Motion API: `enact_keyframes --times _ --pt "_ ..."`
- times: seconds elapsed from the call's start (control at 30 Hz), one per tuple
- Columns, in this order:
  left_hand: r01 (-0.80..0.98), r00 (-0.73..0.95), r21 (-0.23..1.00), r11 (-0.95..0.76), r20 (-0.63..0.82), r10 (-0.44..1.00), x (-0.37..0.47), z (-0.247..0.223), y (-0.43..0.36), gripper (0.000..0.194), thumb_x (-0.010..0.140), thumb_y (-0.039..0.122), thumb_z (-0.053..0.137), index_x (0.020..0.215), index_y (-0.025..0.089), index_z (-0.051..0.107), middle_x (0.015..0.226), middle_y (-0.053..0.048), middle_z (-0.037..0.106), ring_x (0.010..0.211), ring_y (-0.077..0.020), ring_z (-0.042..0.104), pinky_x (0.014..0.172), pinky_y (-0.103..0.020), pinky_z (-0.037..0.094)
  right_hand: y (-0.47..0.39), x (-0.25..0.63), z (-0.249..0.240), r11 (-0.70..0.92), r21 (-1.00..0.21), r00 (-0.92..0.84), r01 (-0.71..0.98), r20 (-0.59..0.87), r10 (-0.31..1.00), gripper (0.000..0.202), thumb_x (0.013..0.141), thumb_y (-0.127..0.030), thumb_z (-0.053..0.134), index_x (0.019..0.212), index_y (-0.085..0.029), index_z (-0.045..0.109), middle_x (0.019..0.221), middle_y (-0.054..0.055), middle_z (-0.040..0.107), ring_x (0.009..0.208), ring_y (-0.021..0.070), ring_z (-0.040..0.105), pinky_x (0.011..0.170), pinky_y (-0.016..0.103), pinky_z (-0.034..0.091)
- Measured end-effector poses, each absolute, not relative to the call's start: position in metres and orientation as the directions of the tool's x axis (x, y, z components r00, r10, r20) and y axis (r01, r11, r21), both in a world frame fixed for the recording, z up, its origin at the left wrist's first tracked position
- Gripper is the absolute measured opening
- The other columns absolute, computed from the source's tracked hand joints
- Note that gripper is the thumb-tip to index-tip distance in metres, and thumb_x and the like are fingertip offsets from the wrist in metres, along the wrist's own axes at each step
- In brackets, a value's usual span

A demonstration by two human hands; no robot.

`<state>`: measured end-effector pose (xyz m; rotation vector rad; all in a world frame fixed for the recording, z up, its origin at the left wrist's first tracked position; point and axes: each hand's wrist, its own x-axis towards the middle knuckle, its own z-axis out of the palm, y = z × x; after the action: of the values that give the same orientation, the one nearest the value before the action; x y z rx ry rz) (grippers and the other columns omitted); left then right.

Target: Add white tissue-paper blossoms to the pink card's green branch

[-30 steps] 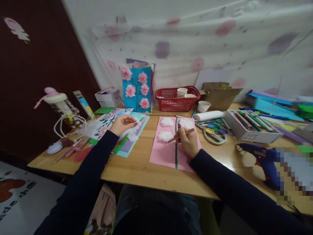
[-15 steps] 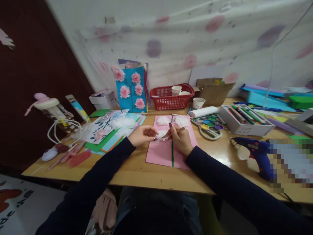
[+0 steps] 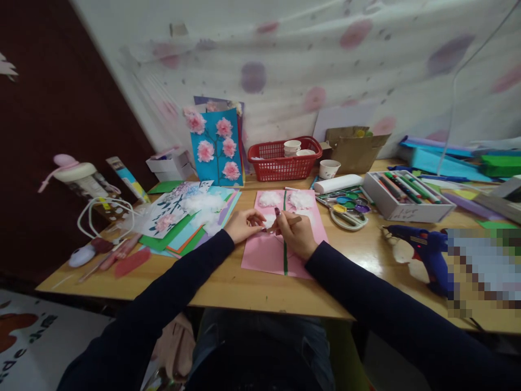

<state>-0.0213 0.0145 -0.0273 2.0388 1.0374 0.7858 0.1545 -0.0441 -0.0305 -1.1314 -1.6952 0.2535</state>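
At the left end of the counter (image 3: 244, 296) is a bottle (image 3: 82, 184) with a pink top. Nearer the middle lie overlapping sheets of paper (image 3: 160, 240), with loose cotton (image 3: 201, 202) on top, and behind them a blue card (image 3: 211, 172) with pink flowers stands upright. The person's left hand (image 3: 245, 225) is over the left edge of a pink sheet (image 3: 260, 258); its grip is narrow, fingertips drawn close by the stick's tip, and whether they hold anything cannot be told. The pink sheet lies near the middle, marked with a green stripe (image 3: 285, 262), a white tuft (image 3: 269, 199) on either side of it at the far end. Farther back is a red basket (image 3: 280, 170). The right hand (image 3: 300, 234), above the sheet, has its grip around a brown stick (image 3: 296, 220), which slants down to the left. Farther right come scissors (image 3: 350, 222), a box of pens (image 3: 411, 210) and, nearer, a blue glue gun (image 3: 435, 260).
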Motion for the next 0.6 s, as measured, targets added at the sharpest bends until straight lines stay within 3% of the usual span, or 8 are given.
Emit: enact_keyframes --times 0.2,0.6 --pt "0.391 0.506 0.83 -0.398 0.167 0.846 -0.0217 -0.0283 0.0164 0.017 0.071 0.017 0.066 0.087 0.013 0.066 0.081 -0.006 0.072 0.073 -0.0159 0.066 0.061 -0.024 0.046 -0.0414 0.1526 -0.0349 0.559 -0.488 -0.153 0.67 0.647 0.747 0.048 0.096 -0.042 0.033 0.067 -0.018 0.064 0.056 0.004 0.067 0.05 0.0122 0.062 0.052 0.02 0.042" --pt "0.384 0.547 0.797 -0.467 0.211 0.81 -0.0272 -0.0238 0.0125 0.023 0.068 0.009 0.062 0.09 0.015 0.068 0.088 -0.005 0.073 0.079 -0.0167 0.066 0.075 -0.029 0.049 -0.039 0.1531 -0.0388 0.554 -0.466 -0.119 0.69 0.682 0.721 0.042 0.095 -0.036 0.037 0.067 -0.019 0.062 0.055 0.002 0.067 0.049 0.0129 0.062 0.05 0.021 0.041"
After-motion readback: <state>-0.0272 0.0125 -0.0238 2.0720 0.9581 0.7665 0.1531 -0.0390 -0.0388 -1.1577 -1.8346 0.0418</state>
